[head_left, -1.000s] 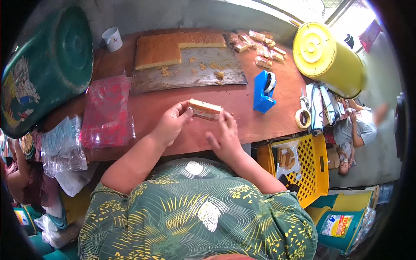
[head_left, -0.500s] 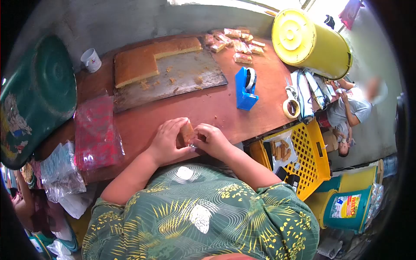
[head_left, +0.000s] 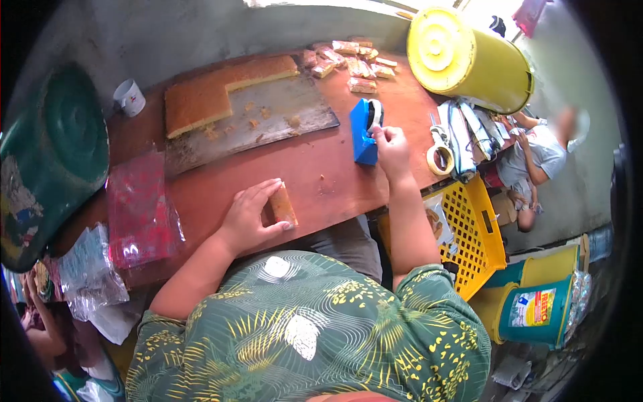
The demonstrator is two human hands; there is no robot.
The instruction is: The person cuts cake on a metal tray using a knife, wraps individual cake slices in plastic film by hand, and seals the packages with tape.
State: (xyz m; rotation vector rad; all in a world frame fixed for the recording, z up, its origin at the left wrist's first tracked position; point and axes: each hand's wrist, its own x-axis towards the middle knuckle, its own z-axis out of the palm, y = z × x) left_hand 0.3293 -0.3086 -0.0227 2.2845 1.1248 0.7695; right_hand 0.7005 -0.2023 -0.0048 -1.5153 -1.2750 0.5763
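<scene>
On the brown table, my left hand (head_left: pixel 249 216) holds a wrapped piece of cake (head_left: pixel 283 205) between thumb and fingers near the front edge. Farther right, my right hand (head_left: pixel 392 151) reaches to the blue tape dispenser (head_left: pixel 362 137), its fingers pinched at the tape roll (head_left: pixel 375 114). Whatever tape lies between those fingertips is too small to make out. Behind them, a cut slab of cake (head_left: pixel 197 100) rests on a dark metal tray (head_left: pixel 268 127) with crumbs. Several wrapped pieces (head_left: pixel 362 85) are piled at the back of the table.
Red printed plastic bags (head_left: pixel 139 211) and clear bags (head_left: pixel 92 268) lie at the left, near a white mug (head_left: pixel 129 97) and green barrel (head_left: pixel 60 161). At the right are a yellow barrel (head_left: pixel 469 63), masking tape (head_left: pixel 440 159), a yellow crate (head_left: pixel 483 234) and other people (head_left: pixel 536 157).
My right hand has left the wrapped piece and moved right to the tape dispenser. My left hand still holds the piece, now laid against the table. The camera view has shifted.
</scene>
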